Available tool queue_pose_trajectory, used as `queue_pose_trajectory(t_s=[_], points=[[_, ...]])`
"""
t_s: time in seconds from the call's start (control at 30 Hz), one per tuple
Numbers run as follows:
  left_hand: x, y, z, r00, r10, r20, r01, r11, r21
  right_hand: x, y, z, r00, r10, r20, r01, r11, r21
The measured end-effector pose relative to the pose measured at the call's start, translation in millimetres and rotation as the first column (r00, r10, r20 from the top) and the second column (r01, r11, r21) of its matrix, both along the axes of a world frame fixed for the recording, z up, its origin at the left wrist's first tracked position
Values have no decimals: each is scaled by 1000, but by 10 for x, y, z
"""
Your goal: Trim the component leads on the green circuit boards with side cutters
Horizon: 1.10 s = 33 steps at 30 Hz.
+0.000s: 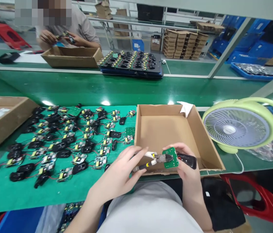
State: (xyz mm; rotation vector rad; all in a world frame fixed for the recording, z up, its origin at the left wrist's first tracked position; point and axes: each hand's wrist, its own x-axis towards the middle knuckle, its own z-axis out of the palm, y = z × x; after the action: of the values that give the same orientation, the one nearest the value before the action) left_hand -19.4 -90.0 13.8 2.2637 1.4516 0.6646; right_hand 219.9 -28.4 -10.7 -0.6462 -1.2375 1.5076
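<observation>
My left hand (pixel 121 171) is closed round the handles of small cutting pliers (pixel 157 159), whose jaws touch a green circuit board (pixel 170 157). My right hand (pixel 187 166) grips that board, which has a black plug part (pixel 187 160) wired to it. Both hands hover over the near wall of an open cardboard box (pixel 167 129). On the green mat (pixel 17 191) to the left lie several circuit boards with black parts on red wires (pixel 68 139).
A light green desk fan (pixel 240 126) stands right of the box. Another cardboard box (pixel 3 119) sits at far left. Across the green conveyor belt (pixel 126 87), a person handles parts by a box (pixel 72 56) and a tray of boards (pixel 131 61).
</observation>
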Motion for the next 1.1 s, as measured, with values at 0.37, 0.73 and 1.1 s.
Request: queue_pose_trajectory(t_s=[0.37,0.73,1.1], points=[[89,-24,-124,995,38,89,-48,993,110,4,-4,32,1000,-18,14,18,1000,8],[162,23,-224,987,26,157,-54,982,183,5,1,6,1000,-21,-17,22,1000,19],[271,69,-406,985,136,106,-166,913,373,13,-8,11,1000,-17,-12,17,1000,18]])
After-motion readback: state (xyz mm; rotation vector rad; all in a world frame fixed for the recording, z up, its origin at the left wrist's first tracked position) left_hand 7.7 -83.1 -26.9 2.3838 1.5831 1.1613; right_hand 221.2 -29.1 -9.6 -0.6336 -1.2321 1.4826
